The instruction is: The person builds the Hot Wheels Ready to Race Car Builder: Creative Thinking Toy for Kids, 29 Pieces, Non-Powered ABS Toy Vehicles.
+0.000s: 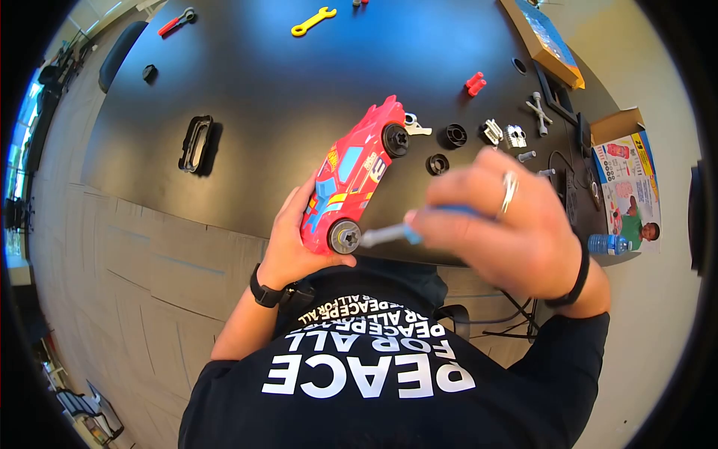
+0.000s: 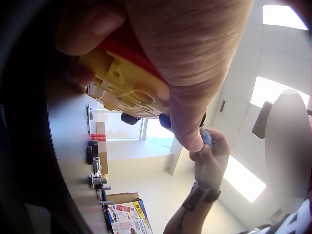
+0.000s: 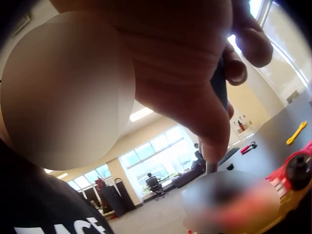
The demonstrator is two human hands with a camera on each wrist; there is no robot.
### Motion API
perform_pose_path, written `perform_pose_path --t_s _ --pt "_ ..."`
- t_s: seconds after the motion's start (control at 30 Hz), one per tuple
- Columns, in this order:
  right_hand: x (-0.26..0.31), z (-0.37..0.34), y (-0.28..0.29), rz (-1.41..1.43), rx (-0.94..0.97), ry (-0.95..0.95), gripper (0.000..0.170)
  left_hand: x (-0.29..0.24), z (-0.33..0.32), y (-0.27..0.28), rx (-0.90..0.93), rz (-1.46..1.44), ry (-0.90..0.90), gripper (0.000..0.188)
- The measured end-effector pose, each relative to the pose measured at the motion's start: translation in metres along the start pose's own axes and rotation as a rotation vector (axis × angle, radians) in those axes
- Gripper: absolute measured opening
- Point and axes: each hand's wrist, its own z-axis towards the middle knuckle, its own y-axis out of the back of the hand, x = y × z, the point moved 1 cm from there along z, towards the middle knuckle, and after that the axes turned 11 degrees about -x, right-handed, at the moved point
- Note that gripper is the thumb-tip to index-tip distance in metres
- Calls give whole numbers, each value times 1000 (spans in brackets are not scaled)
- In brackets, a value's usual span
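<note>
My left hand [image 1: 290,243] grips the rear of a red toy car [image 1: 363,153], which is tilted with its side and wheels facing up. The thumb lies beside the near wheel [image 1: 345,236]. In the left wrist view, the car's yellow underside [image 2: 127,87] shows under the fingers. A toy screwdriver [image 1: 385,235] with a blue handle and grey shaft is held in my right hand [image 1: 516,224], its tip right at the near wheel's hub. The far wheel [image 1: 395,140] sits on the car with a dark hub.
Loose black wheels [image 1: 454,135], silver engine-like parts [image 1: 515,136], a grey lug wrench [image 1: 538,112] and red pieces [image 1: 475,84] lie right of the car. Farther off are a yellow wrench [image 1: 314,22] and a red-handled ratchet [image 1: 178,22]. A printed box [image 1: 628,172] stands at right.
</note>
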Motion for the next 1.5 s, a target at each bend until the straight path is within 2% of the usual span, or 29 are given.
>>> perform_pose_path --t_s 0.13,0.2,0.23,0.3,0.4,0.43,0.47,0.53,0.57,0.63,0.67,0.73,0.77,0.83,0.87,0.93,0.97,1.03,1.07,1.13,1.27,1.37,1.43,1.47,1.5 --pt "14 -5 -21 9 -35 64 35 -2 1 0 16 -7 13 143" --pt "16 -4 -26 -89 52 67 20 1 0 -2 9 -13 8 143" --pt "17 -3 -27 -88 52 71 20 2 -1 -2 -1 -16 3 143" --pt "21 -1 -29 -66 84 70 33 -3 1 -2 -8 5 -4 142" --pt "33 4 -25 -106 160 95 36 -6 0 -3 -16 43 -20 142" --pt "36 2 -22 -159 265 14 40 -6 0 -3 -18 58 -34 143" --pt "38 0 -24 -160 265 12 40 -6 -1 -3 -16 57 -34 143" --pt "38 -4 -29 -162 233 -158 53 -5 -1 -3 -12 -12 12 143" --pt "36 -4 -29 -163 235 -157 53 -3 0 -4 -14 -13 12 143" --pt "35 -5 -27 -207 177 33 65 0 -1 -4 -22 40 -26 143" --pt "36 -7 -25 -205 177 34 65 -2 -1 -3 -24 41 -24 143" --pt "39 -10 -21 -275 295 -17 59 -6 1 -2 -1 53 -40 143" --pt "41 -8 -23 -277 296 -21 59 -5 0 -3 2 51 -41 143" --pt "42 -1 -31 -295 209 -105 46 -2 0 -4 -9 -15 -5 143" --pt "42 -1 -31 -293 209 -104 46 -4 0 -3 -11 -14 -3 143" --pt "44 -4 -31 -341 188 51 18 -9 1 -2 -3 86 -34 143" --pt "44 -6 -30 -341 188 51 18 -8 1 -2 -4 87 -34 143" --pt "42 -11 -31 -351 353 -114 16 -4 0 -2 1 39 -30 143" --pt "42 -11 -33 -352 353 -115 16 -3 0 -3 2 39 -30 143" --pt "41 -7 -38 -379 237 -66 29 -3 0 -4 -11 19 -29 143" --pt "49 -7 -34 -389 260 18 28 -5 0 -4 -13 46 -32 143" --pt "47 -7 -35 -346 315 -78 25 -5 1 -5 -10 29 -31 143" --pt "48 -5 -38 -384 189 37 22 0 -1 -5 -20 41 -8 143" --pt "48 -6 -38 -383 189 37 22 -2 -1 -5 -21 42 -7 143" --pt "47 -8 -38 -374 291 -18 21 -4 0 -5 -15 36 -15 143"
